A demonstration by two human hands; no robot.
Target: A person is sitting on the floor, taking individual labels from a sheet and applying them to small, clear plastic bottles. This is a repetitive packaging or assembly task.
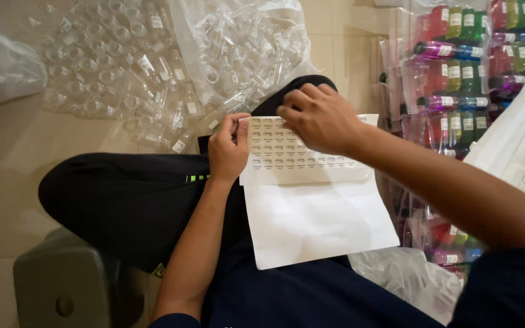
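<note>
Head view: far left we see clear empty vials (123,67); our left hand (228,149) pinches the sticker sheet (302,182) on our lap, our right hand (322,118) seemingly picks a sticker; coloured bottles (466,67) right.

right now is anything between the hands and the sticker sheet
Nothing visible. The left hand already grips the sticker sheet at its left edge, and the right hand rests on top of it, fingertips at its upper rows.
</note>
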